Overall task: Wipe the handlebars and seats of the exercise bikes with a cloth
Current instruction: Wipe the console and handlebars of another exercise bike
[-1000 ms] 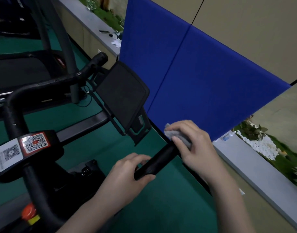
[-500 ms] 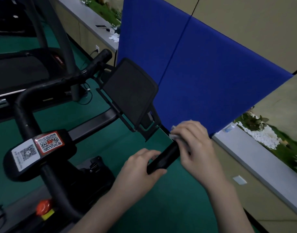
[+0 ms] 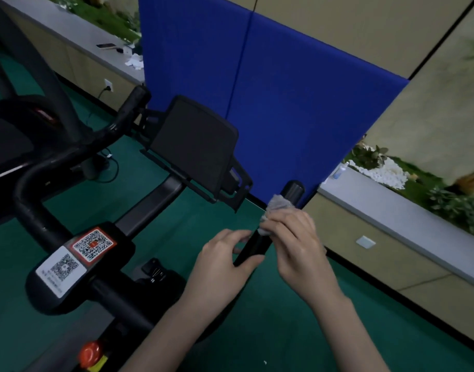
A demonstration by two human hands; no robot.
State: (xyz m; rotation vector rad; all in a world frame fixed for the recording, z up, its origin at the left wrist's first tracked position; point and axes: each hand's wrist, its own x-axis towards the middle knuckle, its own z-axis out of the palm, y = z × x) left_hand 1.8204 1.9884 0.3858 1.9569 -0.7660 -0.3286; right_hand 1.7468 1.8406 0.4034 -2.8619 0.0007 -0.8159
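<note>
Curling round one handlebar, left hand grip, right hand grip seemingly pinching one grey cloth onto it.

This is a gym or fitness room: a black exercise bike with a dark console screen and QR-code stickers stands on green sports flooring. A treadmill sits beside it, and blue padded panels line the wall.
</note>
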